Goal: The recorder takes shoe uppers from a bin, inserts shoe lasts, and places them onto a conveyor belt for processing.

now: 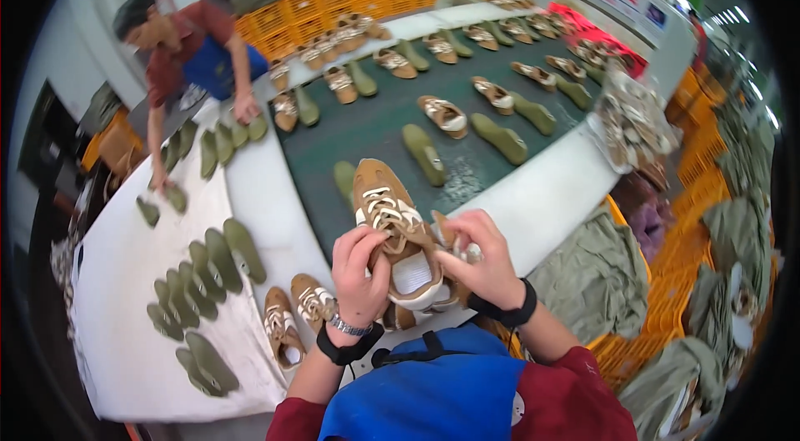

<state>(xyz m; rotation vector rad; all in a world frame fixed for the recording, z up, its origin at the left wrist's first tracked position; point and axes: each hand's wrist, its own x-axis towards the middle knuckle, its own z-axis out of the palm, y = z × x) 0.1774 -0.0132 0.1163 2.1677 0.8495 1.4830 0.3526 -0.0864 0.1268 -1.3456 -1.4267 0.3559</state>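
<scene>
Both hands grip a tan shoe (398,233) above the white worktop (533,199): left hand (360,274) closed around its side, right hand (479,262) pinching its laces, beside the green belt (375,128).

The head camera is looking steeply down from above, close over the white bench (142,274). It is facing forward along the green conveyor belt (375,128), edges bending at the rim.

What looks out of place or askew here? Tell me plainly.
Nothing stands out as damaged or spilled. Both hands hold a tan shoe by its opening. Shoes and green insoles lie in pairs on the conveyor belt. Only the green insoles on the white table overlap loosely.
</scene>
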